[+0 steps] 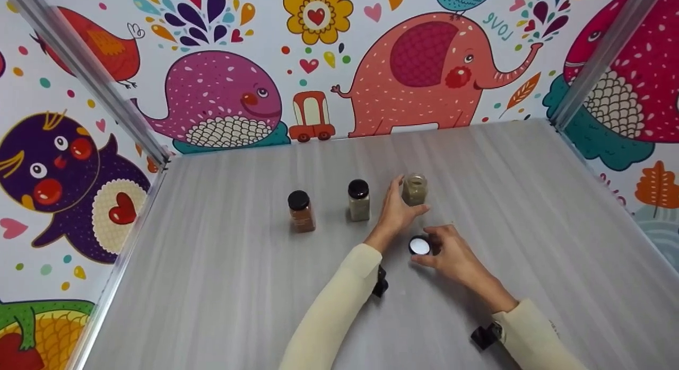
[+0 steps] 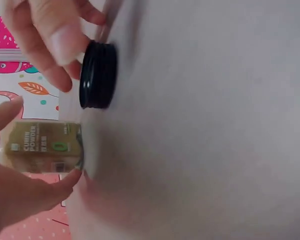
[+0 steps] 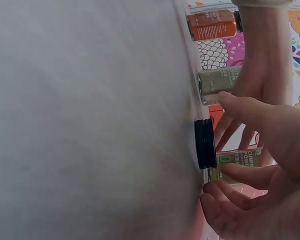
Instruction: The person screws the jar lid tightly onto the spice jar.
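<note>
An uncapped glass jar of cumin powder (image 1: 415, 191) stands upright on the table. My left hand (image 1: 397, 211) is spread around its near left side, with the thumb tip (image 2: 72, 179) by the jar's base and a finger apart from its other side. A black screw lid (image 1: 420, 246) lies upside down nearer to me, white liner facing up. Around the lid's right side is my right hand (image 1: 456, 256), thumb and fingers spread. In the right wrist view the thumb (image 3: 230, 102) stands off from the lid, while the index finger is close to its edge.
Left of the hands stand two capped jars, one with greenish-brown powder (image 1: 359, 203) and one with reddish powder (image 1: 302, 213). Behind the grey table (image 1: 228, 285) rises a wall (image 1: 313, 68) printed with cartoon animals. Metal posts mark its corners.
</note>
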Demonstrator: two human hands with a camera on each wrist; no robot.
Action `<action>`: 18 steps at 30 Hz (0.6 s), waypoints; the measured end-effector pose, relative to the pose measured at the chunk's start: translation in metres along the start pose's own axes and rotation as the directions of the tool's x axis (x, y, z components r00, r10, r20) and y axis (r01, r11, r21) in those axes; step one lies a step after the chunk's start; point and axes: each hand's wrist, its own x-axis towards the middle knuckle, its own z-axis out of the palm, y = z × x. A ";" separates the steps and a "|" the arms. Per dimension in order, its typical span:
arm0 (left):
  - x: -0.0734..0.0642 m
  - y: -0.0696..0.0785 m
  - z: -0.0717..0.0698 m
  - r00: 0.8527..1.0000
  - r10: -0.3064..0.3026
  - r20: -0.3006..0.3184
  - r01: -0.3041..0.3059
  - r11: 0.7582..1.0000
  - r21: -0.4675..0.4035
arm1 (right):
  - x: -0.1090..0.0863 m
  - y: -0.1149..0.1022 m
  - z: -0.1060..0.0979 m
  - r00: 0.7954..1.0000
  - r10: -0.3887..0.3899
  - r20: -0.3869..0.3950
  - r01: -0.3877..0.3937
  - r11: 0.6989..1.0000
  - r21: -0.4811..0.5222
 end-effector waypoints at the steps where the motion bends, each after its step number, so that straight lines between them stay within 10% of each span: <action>1: 0.002 0.000 0.000 1.000 0.006 0.007 -0.006 1.000 -0.010 | 0.000 0.000 0.001 1.000 0.000 0.007 0.000 1.000 -0.010; 18: 0.011 -0.009 0.003 0.995 0.096 -0.014 -0.096 0.995 0.026 | 0.002 -0.003 0.009 0.996 -0.032 -0.083 0.026 0.997 -0.077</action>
